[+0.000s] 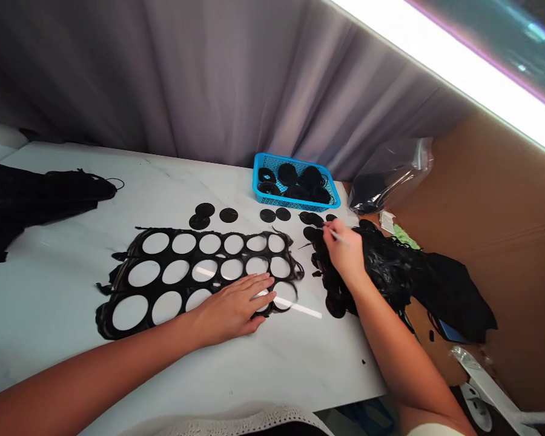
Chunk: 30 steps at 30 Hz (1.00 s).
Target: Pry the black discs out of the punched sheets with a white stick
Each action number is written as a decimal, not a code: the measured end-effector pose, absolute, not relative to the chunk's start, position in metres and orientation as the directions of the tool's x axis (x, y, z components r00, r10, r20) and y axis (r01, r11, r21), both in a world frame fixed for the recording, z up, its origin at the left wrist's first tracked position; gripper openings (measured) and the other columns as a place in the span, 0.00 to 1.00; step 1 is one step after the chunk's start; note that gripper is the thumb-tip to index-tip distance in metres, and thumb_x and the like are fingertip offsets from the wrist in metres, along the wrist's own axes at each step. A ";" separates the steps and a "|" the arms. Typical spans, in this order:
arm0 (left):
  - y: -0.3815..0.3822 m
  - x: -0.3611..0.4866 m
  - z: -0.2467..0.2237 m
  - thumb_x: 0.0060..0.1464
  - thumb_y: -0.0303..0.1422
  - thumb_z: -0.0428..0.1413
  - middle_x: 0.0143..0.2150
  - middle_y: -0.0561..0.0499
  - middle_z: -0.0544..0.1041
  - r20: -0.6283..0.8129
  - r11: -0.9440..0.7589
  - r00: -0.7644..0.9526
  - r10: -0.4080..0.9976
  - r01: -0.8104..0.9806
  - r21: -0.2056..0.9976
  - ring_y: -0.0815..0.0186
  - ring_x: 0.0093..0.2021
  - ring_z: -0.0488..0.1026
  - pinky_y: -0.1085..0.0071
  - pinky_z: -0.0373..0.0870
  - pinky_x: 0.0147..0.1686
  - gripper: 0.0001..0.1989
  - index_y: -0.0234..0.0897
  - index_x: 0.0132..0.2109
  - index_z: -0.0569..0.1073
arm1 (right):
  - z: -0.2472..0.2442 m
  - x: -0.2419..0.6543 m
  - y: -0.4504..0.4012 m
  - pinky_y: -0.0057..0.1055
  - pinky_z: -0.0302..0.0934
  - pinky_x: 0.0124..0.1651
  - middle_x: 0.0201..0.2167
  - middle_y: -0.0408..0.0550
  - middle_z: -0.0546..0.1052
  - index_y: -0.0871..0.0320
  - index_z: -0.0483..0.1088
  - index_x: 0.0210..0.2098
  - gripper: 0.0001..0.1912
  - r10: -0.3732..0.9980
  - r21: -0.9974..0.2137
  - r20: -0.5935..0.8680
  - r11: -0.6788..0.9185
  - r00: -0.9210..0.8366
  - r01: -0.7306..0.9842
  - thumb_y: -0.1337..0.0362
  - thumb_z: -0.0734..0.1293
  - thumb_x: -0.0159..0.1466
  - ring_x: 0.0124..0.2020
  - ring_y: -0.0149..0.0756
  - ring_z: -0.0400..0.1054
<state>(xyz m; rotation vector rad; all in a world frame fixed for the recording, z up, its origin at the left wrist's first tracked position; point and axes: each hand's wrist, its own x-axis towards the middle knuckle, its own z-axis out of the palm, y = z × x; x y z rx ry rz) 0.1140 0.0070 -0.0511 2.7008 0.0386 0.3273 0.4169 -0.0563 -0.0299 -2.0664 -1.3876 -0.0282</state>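
Note:
Flat on the table lies a black rubbery sheet (172, 257) with rows of round cut-outs, its edges ragged. My left hand (236, 303) rests on the sheet's near right part, fingers stretched out, palm down. Between the fingers of my right hand (344, 245) is a slim pale stick-like tool (338, 237); its exact kind is unclear. The tool's tip is by some black discs (313, 219) at the left edge of a black scrap heap (381, 266). More loose black discs (228, 215) lie behind the sheet, some overlapping.
A blue plastic basket (260, 197) at the back holds several black discs and rings. To its right sits a clear plastic bag (390, 175) with black contents. Black material (40, 194) lies at the far left. A cardboard wall (490, 224) bounds the right side.

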 end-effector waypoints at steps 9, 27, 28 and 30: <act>0.032 0.140 -0.041 0.64 0.36 0.55 0.70 0.39 0.60 0.157 -0.909 0.957 0.243 0.168 0.382 0.54 0.70 0.56 0.56 0.57 0.67 0.28 0.33 0.67 0.60 | -0.029 0.389 -0.035 0.34 0.66 0.35 0.36 0.50 0.78 0.55 0.61 0.24 0.16 0.956 -0.945 -0.017 -0.111 0.294 0.306 0.55 0.69 0.59 0.38 0.41 0.74; 0.035 0.146 -0.066 0.68 0.43 0.48 0.69 0.43 0.63 0.154 -0.946 0.953 0.260 0.219 0.238 0.51 0.72 0.51 0.54 0.44 0.69 0.27 0.34 0.68 0.60 | -0.035 0.370 -0.031 0.33 0.66 0.41 0.40 0.49 0.80 0.56 0.66 0.28 0.10 0.996 -0.883 -0.041 -0.076 0.085 0.463 0.59 0.67 0.63 0.39 0.38 0.73; 0.035 0.146 -0.066 0.68 0.42 0.48 0.69 0.43 0.63 0.153 -0.947 0.954 0.258 0.218 0.238 0.51 0.72 0.51 0.54 0.44 0.69 0.26 0.34 0.67 0.60 | -0.035 0.367 -0.033 0.33 0.65 0.41 0.41 0.49 0.80 0.55 0.65 0.28 0.09 0.997 -0.850 -0.012 -0.049 0.073 0.525 0.60 0.66 0.64 0.39 0.38 0.73; 0.035 0.146 -0.065 0.68 0.42 0.48 0.68 0.43 0.64 0.153 -0.945 0.954 0.257 0.216 0.244 0.51 0.72 0.51 0.53 0.44 0.69 0.26 0.33 0.67 0.61 | -0.037 0.357 -0.038 0.36 0.65 0.43 0.42 0.51 0.79 0.55 0.67 0.30 0.07 0.998 -0.734 0.057 0.031 0.016 0.679 0.64 0.63 0.66 0.41 0.40 0.72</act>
